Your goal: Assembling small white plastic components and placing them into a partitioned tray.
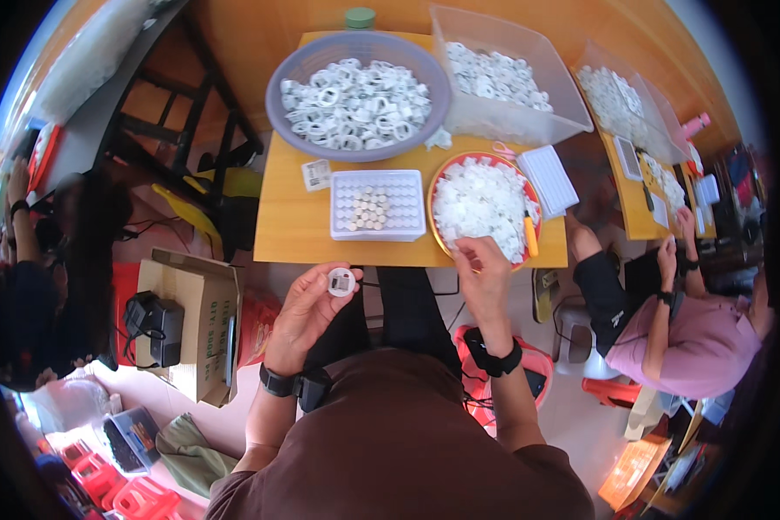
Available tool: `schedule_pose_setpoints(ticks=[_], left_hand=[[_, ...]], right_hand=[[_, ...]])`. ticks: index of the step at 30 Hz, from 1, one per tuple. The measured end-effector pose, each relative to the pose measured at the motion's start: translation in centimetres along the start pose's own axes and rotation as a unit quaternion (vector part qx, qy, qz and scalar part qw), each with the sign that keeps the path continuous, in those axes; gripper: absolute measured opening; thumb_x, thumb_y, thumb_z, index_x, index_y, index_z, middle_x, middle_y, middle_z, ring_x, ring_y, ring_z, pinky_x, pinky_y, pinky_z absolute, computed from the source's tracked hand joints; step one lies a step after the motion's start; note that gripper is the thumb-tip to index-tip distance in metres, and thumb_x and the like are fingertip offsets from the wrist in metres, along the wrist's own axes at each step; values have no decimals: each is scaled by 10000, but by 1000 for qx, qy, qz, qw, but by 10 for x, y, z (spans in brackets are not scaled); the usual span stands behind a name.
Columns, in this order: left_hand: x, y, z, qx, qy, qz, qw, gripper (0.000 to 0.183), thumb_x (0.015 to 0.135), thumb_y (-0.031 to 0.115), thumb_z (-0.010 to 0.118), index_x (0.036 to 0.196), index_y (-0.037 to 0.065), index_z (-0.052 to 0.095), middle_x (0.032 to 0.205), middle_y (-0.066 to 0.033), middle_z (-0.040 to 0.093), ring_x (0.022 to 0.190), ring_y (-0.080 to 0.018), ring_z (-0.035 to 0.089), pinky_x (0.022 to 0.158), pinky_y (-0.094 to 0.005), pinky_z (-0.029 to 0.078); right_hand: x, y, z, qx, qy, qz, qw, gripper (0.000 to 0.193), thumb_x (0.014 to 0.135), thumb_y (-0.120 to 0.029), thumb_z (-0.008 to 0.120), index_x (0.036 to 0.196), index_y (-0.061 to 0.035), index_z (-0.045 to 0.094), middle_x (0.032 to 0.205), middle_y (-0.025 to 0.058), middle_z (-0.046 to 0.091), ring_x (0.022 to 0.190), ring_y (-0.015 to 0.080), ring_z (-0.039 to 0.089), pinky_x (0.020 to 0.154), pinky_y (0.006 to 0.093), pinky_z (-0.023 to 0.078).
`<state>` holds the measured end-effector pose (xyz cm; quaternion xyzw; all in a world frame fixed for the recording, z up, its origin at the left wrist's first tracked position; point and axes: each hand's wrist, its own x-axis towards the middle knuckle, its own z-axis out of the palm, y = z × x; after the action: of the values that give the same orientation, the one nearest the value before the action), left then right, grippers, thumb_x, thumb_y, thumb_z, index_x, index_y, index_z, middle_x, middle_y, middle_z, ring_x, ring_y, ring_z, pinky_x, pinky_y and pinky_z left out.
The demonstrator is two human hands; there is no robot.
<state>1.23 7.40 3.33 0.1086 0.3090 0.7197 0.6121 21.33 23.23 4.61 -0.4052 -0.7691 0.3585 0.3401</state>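
Between the fingertips of my left hand (pixel 298 317), a small round white plastic housing (pixel 341 282) is held up, with dark and metallic parts inside. This hand is closed on it just off the table's front edge. My right hand (pixel 485 279) is at the near rim of a red round plate (pixel 437 232), fingers pinched together; what they hold, if anything, is too small to tell. Heaped in the plate are small whitish translucent pieces (pixel 475 198). Left of it, a white tray (pixel 378 233) with round pockets carries a cluster of small round beige pieces (pixel 370 208).
A grey basin (pixel 275 104) of white ring-shaped parts and a clear bin (pixel 529 130) stand at the table's back. A yellow-handled tool (pixel 530 236) lies on the plate, beside a white box (pixel 548 180). Pink scissors (pixel 503 150) lie behind. A person (pixel 685 338) works at right; a carton (pixel 208 325) stands left.
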Motion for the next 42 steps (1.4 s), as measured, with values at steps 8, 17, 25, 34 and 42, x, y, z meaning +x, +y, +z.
schedule_pose_setpoints(ticks=[8, 17, 25, 34, 42], left_hand=[[-12, 7, -8, -32, 14, 27, 999, 355, 871, 174, 562, 1142, -45, 494, 1102, -237, 548, 1002, -262, 579, 877, -323, 493], [-13, 8, -13, -53, 6, 27, 998, 347, 875, 170, 554, 1139, -46, 494, 1100, -239, 548, 975, -252, 592, 863, -307, 499], [-11, 9, -10, -38, -6, 22, 999, 343, 889, 174, 532, 1144, -49, 484, 1100, -229, 550, 982, -240, 589, 876, -306, 489], [-1, 6, -4, -23, -3, -8, 1000, 369, 902, 235, 514, 1174, -10, 469, 1104, -219, 552, 894, -240, 626, 776, -291, 532], [3, 1, 1, -17, 19, 1, 1000, 342, 894, 208, 528, 1158, -6, 489, 1080, -163, 572, 941, -200, 604, 821, -299, 517]], right_hand=[[43, -26, 48, -7, -11, -108, 994, 81, 752, -17, 598, 832, -12, 605, 751, 119, 554, 703, 282, 566, 626, 336, 448], [65, -27, 79, -100, -25, -154, 983, 65, 714, -40, 627, 776, -51, 615, 725, 94, 529, 708, 289, 557, 619, 373, 447], [70, -30, 73, -90, -67, -166, 980, 85, 696, -14, 620, 773, -42, 598, 742, 91, 538, 736, 291, 552, 626, 380, 448], [68, -28, 75, -17, -55, -157, 986, 92, 686, 49, 589, 758, -3, 565, 704, 118, 546, 646, 287, 569, 578, 346, 458], [14, -83, 55, 135, -141, -128, 972, 91, 692, 70, 597, 755, 6, 583, 751, 81, 576, 625, 180, 573, 570, 282, 457]])
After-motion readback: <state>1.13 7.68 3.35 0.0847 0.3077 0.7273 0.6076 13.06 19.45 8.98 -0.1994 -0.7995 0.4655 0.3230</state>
